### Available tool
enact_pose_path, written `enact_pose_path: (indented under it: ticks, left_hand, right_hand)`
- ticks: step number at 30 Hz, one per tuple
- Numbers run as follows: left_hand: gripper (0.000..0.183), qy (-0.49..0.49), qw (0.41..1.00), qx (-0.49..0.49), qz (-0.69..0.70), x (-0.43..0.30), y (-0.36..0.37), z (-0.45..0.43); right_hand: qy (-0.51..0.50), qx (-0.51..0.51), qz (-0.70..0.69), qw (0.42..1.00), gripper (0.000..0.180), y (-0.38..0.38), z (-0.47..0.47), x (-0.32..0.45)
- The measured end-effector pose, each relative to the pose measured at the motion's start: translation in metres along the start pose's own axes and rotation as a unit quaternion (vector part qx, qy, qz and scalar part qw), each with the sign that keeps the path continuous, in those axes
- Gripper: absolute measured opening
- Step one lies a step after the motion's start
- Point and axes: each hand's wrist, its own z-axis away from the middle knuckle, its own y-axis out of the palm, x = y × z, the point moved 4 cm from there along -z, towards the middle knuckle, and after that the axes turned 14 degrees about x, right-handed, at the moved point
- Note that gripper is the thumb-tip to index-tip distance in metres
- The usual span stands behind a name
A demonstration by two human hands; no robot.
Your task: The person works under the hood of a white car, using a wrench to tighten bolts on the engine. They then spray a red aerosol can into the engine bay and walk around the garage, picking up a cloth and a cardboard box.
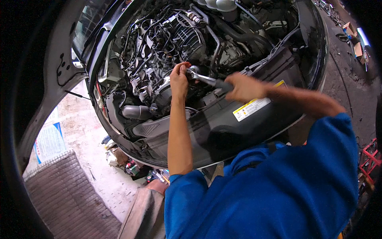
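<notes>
My right hand (246, 88), slightly blurred, is wrapped around the dark grip of a ratchet wrench (206, 80). The tool's bright metal shaft runs left to its head, low at the front of a car engine (167, 44). At that head, my left hand (179, 80) has its thumb and fingers curled around it. Whatever the ratchet sits on is hidden by the fingers and the surrounding parts. Just in front of both hands lies the dark plastic front cover (209, 131) of the engine bay, bearing a warning label (253, 110).
Coolant hoses (247, 37) and loose wiring connectors (146, 71) crowd the bay. A grey air duct (135, 112) lies left of my forearm. The raised hood (55, 59) stands at the left. Cardboard boxes (355, 38) and a red metal stand (370, 161) are on the right-hand floor.
</notes>
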Motion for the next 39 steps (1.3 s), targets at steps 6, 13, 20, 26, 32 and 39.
enact_pose_path:
  ticks: [6,13,20,26,32,39]
  left_hand:
    - [0.030,-0.001,1.000,0.004,0.012,0.000,0.002,0.003]
    - [0.030,-0.014,0.999,0.028,0.039,0.001,-0.003,0.002]
    - [0.037,0.015,0.997,-0.040,-0.072,0.002,-0.003,0.003]
    - [0.036,-0.007,0.995,-0.037,0.092,-0.001,0.010,0.003]
    - [0.031,-0.002,0.990,-0.034,0.138,0.009,0.006,0.002]
    - [0.029,0.018,0.993,-0.024,0.113,0.006,0.002,-0.006]
  right_hand:
    - [-0.049,-0.338,-0.225,0.912,0.034,0.154,-0.058,0.008]
    - [-0.110,-0.187,-0.300,0.929,0.033,0.153,-0.074,-0.006]
    - [-0.008,0.019,-0.065,0.998,0.037,-0.009,-0.002,0.011]
    - [0.002,0.215,-0.005,0.977,0.034,-0.092,-0.011,0.030]
    - [-0.019,0.220,-0.268,0.938,0.028,-0.052,-0.022,-0.002]
    - [-0.032,0.126,-0.301,0.945,0.029,-0.037,-0.014,-0.002]
